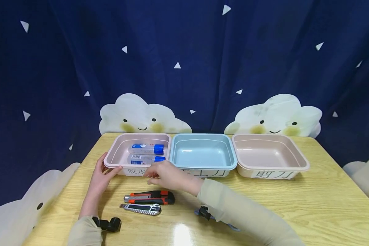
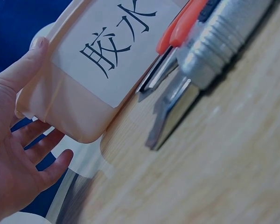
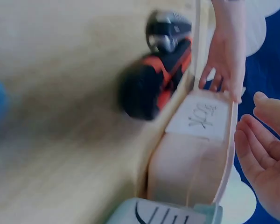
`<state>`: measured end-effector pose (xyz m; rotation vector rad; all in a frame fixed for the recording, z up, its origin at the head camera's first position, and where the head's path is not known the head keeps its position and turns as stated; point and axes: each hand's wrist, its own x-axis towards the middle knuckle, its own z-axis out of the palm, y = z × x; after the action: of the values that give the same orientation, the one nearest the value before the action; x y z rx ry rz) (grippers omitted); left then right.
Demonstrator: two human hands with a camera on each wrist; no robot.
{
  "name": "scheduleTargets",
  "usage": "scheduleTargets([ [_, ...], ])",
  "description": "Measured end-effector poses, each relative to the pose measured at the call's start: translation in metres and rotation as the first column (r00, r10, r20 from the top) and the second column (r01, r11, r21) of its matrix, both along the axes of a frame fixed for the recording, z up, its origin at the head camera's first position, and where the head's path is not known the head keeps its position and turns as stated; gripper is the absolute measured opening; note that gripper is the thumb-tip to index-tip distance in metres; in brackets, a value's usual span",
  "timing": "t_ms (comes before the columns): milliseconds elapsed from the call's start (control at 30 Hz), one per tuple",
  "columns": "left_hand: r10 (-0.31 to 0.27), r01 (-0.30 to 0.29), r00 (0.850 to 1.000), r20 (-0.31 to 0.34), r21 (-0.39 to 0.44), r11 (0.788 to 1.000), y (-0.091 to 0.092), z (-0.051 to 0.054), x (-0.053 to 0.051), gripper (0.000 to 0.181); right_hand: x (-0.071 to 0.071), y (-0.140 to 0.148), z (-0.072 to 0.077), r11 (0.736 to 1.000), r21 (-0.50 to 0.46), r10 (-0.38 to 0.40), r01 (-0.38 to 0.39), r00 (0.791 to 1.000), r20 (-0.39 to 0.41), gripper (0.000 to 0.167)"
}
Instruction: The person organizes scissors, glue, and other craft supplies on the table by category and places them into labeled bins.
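A pale pink bin (image 1: 117, 150) at the left holds two clear glue bottles (image 1: 146, 149) with blue caps. My left hand (image 1: 100, 176) grips its left front corner, thumb on the rim and fingers round the end wall, also plain in the left wrist view. Just over the bin's front right rim, my right hand (image 1: 169, 175) hovers with loosely bent fingers and nothing between them. An orange-and-black utility knife (image 1: 150, 197) lies on the table below that hand. Beside it rests a silver utility knife (image 1: 142, 208), its blade end near the lens in the left wrist view.
A blue bin (image 1: 203, 152) stands in the middle, a second pink bin (image 1: 267, 153) at the right. All three carry paper labels in front. Something with blue loops (image 1: 233, 227) is partly hidden under my right forearm. A dark blue curtain (image 1: 203, 68) hangs behind the wooden table (image 1: 326, 205).
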<state>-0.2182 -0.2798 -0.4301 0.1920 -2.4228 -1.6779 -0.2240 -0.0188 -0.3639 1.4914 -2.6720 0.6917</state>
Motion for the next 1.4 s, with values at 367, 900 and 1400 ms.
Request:
scheduleTargets([
  [367, 0.003, -0.003, 1.000, 0.008, -0.019, 1.000, 0.000, 0.000, 0.002, 0.086, 0.018, 0.014, -0.019, 0.978, 0.207, 0.013, -0.016, 1.000, 0.017, 0.048],
  [900, -0.004, 0.004, 1.000, -0.003, -0.002, 1.000, -0.001, -0.003, 0.001, 0.086, 0.018, 0.013, -0.041, 0.957, 0.289, -0.013, 0.002, 0.999, 0.036, 0.059],
  [1400, 0.003, -0.003, 1.000, 0.002, -0.023, 1.000, -0.001, 0.000, 0.001, 0.086, 0.017, 0.010, -0.045, 0.972, 0.236, 0.019, -0.015, 1.000, -0.015, 0.055],
])
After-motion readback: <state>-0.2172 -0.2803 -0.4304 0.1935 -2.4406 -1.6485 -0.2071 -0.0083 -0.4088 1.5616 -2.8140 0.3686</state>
